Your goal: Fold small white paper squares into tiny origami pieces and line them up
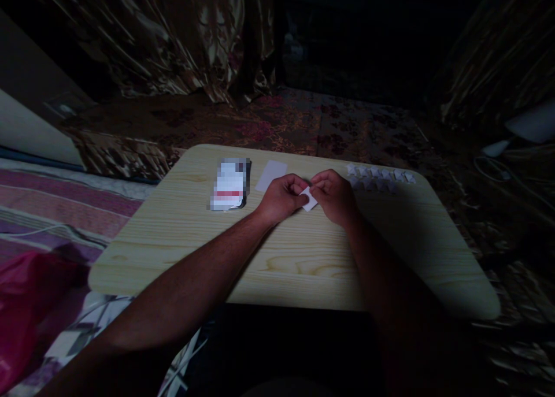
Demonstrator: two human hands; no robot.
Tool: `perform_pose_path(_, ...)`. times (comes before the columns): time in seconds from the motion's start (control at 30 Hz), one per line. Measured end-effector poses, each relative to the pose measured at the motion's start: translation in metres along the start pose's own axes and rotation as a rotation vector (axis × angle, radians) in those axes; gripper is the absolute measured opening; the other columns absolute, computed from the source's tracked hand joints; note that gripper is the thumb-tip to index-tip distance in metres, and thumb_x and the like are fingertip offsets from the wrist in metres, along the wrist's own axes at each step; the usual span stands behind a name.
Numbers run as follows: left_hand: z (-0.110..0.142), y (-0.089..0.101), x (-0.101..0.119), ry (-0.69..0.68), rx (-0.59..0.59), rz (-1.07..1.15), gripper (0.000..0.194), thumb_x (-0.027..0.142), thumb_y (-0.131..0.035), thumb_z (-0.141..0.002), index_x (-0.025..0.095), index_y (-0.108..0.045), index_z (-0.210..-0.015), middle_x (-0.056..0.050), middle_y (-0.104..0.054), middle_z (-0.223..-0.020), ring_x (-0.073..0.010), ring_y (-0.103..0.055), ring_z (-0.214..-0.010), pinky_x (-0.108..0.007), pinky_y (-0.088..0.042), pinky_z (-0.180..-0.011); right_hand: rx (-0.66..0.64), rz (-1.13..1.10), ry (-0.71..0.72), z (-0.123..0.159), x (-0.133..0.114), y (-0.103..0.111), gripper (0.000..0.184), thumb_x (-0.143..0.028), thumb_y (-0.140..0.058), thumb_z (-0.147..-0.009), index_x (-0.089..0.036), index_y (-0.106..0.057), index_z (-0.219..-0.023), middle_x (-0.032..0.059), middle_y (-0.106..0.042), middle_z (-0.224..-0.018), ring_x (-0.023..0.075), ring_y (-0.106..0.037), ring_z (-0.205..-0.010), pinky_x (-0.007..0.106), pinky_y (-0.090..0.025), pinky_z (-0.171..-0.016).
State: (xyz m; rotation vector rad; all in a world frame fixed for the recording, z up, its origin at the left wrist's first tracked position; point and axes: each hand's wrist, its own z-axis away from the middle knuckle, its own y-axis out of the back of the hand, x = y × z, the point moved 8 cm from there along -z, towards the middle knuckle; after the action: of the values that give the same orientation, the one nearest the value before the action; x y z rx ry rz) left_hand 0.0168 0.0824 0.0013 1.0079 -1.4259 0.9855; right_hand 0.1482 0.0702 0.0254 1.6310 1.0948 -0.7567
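Note:
Between my two hands is a small white piece of paper (309, 201), held above the wooden table (299, 270). My left hand (281, 199) pinches its left side, the thumb lying on top. From the right, my right hand (335, 196) grips the upper right edge with thumb and fingertips. Whether the paper is folded in layers is too small to tell. A flat white sheet of paper (272, 175) lies just beyond my left hand. Past my right hand, several small folded white paper pieces (381, 174) sit in two rows.
A phone (229, 183), its screen blurred out, lies left of the sheet. Patterned cloth (260, 122) and curtains (182, 33) are behind the table. At the left are striped bedding (65, 200) and a pink bag (30, 310). A white cable (494, 166) hangs at the right.

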Motion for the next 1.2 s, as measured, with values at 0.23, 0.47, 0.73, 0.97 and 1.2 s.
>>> perform_pose_path(0.23,0.0,-0.0012,0.0008,-0.015,-0.011,-0.021,0.026,0.014,-0.072,-0.058,0.014,-0.061,-0.081,0.003,-0.06,-0.063,-0.0076,-0.053,-0.053,-0.02,-0.04,-0.051,0.01,0.044,0.012,0.001,-0.0052,0.0031,0.013,-0.022,-0.059,-0.074,-0.022,-0.056,-0.087,-0.0021,-0.068,-0.069,0.0138,-0.062,-0.058,0.025,-0.048,-0.055)
perform_pose_path(0.47,-0.0001,-0.0007,-0.0004,0.001,-0.003,0.011,0.027,0.014,-0.073,-0.056,0.014,-0.061,-0.08,0.003,-0.061,-0.064,-0.0079,-0.053,-0.054,-0.02,-0.04,-0.052,0.015,0.057,0.014,0.0009,-0.0054,0.0036,0.01,-0.021,-0.059,-0.074,-0.021,-0.058,-0.084,-0.0019,-0.067,-0.067,0.0136,-0.061,-0.057,0.025,-0.046,-0.053)
perform_pose_path(0.73,-0.0003,-0.0005,-0.0023,0.017,0.015,0.06,0.027,0.013,-0.073,-0.055,0.015,-0.061,-0.079,0.003,-0.061,-0.064,-0.0077,-0.054,-0.054,-0.02,-0.041,-0.053,0.001,0.051,0.027,0.0004,-0.003,0.0028,0.011,-0.021,-0.058,-0.075,-0.021,-0.059,-0.086,-0.0011,-0.068,-0.07,0.0142,-0.063,-0.06,0.025,-0.047,-0.055)
perform_pose_path(0.97,-0.0003,-0.0007,-0.0033,0.015,0.002,0.055,0.026,0.013,-0.072,-0.056,0.015,-0.061,-0.079,0.003,-0.061,-0.064,-0.0075,-0.053,-0.053,-0.02,-0.041,-0.053,-0.005,0.039,0.019,-0.0003,-0.0022,0.0026,0.011,-0.021,-0.058,-0.075,-0.021,-0.059,-0.085,-0.0017,-0.068,-0.068,0.0136,-0.062,-0.058,0.024,-0.046,-0.054)
perform_pose_path(1.2,-0.0002,-0.0001,-0.0035,0.008,0.001,0.015,0.025,0.014,-0.071,-0.056,0.015,-0.062,-0.079,0.003,-0.062,-0.064,-0.0085,-0.054,-0.055,-0.021,-0.041,-0.054,-0.001,0.044,0.008,0.0,-0.0028,0.0025,0.011,-0.022,-0.059,-0.074,-0.021,-0.058,-0.085,-0.002,-0.068,-0.068,0.0134,-0.062,-0.058,0.024,-0.046,-0.053)
